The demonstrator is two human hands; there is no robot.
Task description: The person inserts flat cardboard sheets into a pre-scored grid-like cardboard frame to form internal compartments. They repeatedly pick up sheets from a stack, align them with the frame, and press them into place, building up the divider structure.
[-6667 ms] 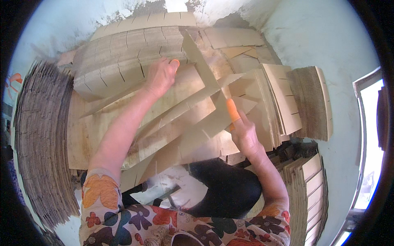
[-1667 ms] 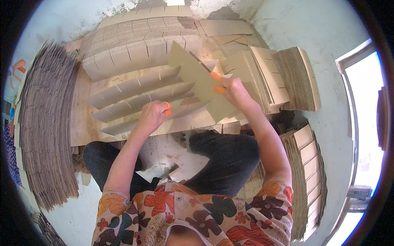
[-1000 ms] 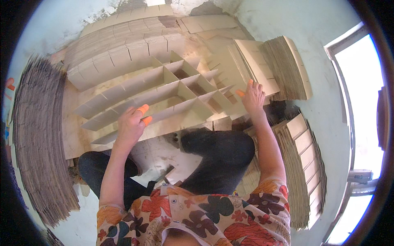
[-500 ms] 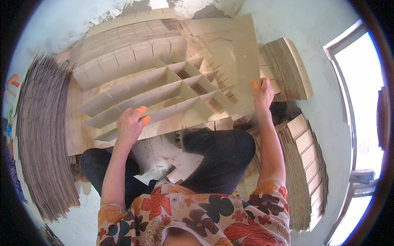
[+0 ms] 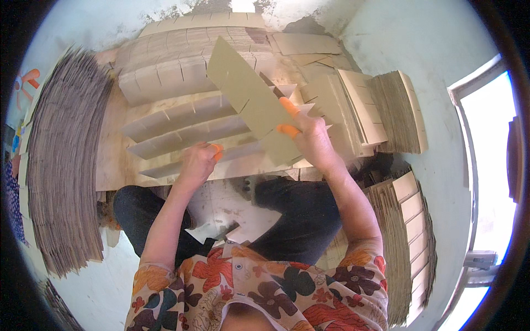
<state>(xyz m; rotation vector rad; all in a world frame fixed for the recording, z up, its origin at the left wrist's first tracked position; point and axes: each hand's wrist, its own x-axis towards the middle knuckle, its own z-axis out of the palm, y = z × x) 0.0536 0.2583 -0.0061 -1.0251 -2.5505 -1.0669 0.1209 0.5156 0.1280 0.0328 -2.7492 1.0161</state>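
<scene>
My right hand (image 5: 312, 138), with orange finger covers, grips a flat slotted cardboard strip (image 5: 243, 94). The strip slants up to the left above a partly assembled cardboard divider grid, hiding part of it. Long upright strips (image 5: 187, 135) of that grid run side by side across the board, with several cross strips showing at their right end. At the nearest long strip (image 5: 237, 153) my left hand (image 5: 197, 164) is closed, its orange-covered fingertips pinching the upper edge.
Stacks of slotted cardboard (image 5: 165, 83) line the wooden board's (image 5: 113, 165) far side. A tall stack (image 5: 63, 165) stands at left. More cardboard piles (image 5: 331, 105) lie at right, with another stack (image 5: 392, 220) beside my right knee. A doorway (image 5: 483, 138) is at far right.
My right hand has moved left from the pile at the right, bringing a cardboard strip over the grid. My left hand has shifted slightly right along the near strip.
</scene>
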